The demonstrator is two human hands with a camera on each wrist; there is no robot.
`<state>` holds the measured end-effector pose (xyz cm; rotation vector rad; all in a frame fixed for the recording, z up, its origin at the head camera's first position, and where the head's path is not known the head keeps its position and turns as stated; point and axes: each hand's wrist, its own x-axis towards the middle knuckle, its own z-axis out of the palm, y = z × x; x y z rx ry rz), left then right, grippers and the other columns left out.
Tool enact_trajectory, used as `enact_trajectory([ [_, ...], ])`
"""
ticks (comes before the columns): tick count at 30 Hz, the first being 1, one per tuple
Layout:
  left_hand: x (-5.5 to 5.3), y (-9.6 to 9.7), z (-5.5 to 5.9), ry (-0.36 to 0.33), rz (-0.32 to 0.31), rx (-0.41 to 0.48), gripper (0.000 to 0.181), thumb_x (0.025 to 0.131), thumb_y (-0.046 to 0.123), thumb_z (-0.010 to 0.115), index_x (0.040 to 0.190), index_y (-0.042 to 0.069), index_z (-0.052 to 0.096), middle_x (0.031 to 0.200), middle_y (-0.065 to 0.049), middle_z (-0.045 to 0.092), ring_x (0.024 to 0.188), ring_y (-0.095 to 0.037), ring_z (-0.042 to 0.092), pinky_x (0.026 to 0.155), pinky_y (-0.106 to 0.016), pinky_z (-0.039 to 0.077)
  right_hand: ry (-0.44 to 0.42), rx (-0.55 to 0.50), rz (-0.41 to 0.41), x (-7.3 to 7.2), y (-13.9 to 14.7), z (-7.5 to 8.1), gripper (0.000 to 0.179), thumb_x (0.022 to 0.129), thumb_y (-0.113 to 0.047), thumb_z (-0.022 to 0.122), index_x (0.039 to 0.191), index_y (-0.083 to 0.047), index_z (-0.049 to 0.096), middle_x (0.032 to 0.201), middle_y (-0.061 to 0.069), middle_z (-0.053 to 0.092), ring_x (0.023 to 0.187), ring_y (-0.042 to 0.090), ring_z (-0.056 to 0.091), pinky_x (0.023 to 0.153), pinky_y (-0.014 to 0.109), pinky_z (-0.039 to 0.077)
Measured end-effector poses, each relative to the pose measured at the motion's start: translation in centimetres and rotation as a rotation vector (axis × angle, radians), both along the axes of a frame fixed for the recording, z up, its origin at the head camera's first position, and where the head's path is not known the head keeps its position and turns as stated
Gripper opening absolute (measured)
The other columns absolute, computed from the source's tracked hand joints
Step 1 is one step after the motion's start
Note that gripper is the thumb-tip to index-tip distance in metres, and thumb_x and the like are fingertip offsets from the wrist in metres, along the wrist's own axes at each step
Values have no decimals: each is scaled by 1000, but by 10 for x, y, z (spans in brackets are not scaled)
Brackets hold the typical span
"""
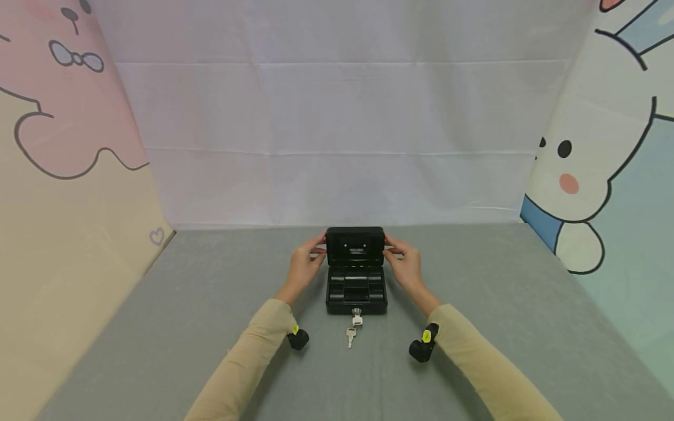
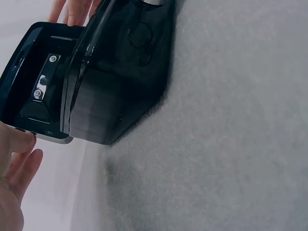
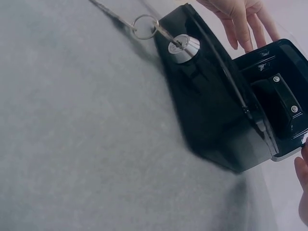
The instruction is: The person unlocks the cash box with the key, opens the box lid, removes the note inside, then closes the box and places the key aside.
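A black cash box [image 1: 356, 292] stands on the grey table with its lid [image 1: 355, 237] raised, showing the divided compartments of a black tray [image 1: 357, 287] inside. My left hand [image 1: 305, 262] holds the lid's left side, thumb and fingertips at the edge. On the opposite side my right hand [image 1: 406, 264] holds the lid the same way. The silver lock [image 3: 185, 48] on the box's front has a key [image 1: 357, 320] in it. From its ring [image 3: 144, 26] hangs a second key [image 1: 351, 335], lying toward the front of the table.
The grey table [image 1: 474, 280] extends around the box. Behind it rises a white cloth backdrop [image 1: 337, 117]. Cartoon-printed panels flank both sides, a pink and yellow one [image 1: 79, 234] at left and a blue-green one [image 1: 632, 234] at right.
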<state>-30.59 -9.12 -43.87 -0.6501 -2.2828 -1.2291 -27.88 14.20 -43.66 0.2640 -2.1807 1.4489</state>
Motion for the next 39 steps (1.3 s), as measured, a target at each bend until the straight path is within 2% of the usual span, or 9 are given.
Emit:
enact_trajectory([
  [6,-1,0,-2,18,-1,-7,51,80,-12,60,128,1,50,105,-19,62,83,-27,65,68,-34,55,12,5,7,-1,1,-3,37,83,3,61,119,-2,59,104,19,63,85,31,62,69,43,53],
  [14,-1,0,-3,19,-3,13,53,78,-14,61,128,0,50,103,-20,62,82,-29,65,67,-36,55,19,29,8,-1,1,-7,37,83,4,61,120,-3,58,102,19,63,82,31,62,68,43,53],
  [22,1,-1,-3,23,0,-29,52,80,-10,60,130,4,49,104,-18,63,83,-27,65,67,-34,55,41,22,6,2,3,-5,36,82,5,62,117,0,60,101,21,63,81,33,62,69,44,53],
  [27,4,-3,-4,8,7,-48,53,82,-7,61,131,8,49,106,-15,63,84,-24,64,69,-32,55,5,-1,20,6,7,-2,35,83,3,62,117,0,60,102,20,63,84,32,61,69,37,54],
  [29,6,-4,-4,-3,10,-48,52,82,-6,61,130,7,50,107,-15,62,85,-23,64,69,-32,55,0,-12,30,9,9,-1,34,82,2,63,116,1,60,102,20,63,84,32,61,68,28,53],
  [32,9,-7,-3,-25,4,-45,51,81,-5,62,130,6,50,108,-14,62,85,-22,64,68,-33,55,-2,-20,57,19,10,7,34,82,4,62,116,6,59,102,24,62,84,35,60,66,22,51],
  [37,16,-13,-4,-71,-56,-41,55,80,-3,65,131,5,47,110,-15,61,86,-24,63,69,-34,55,-42,17,81,40,10,25,33,82,7,60,114,10,57,103,28,60,86,39,58,68,25,51],
  [39,18,-17,-6,-90,-82,-53,55,80,-1,66,131,4,46,111,-17,61,88,-25,63,69,-34,55,-52,39,86,38,14,19,32,82,5,61,114,9,58,103,27,61,86,38,58,68,28,52],
])
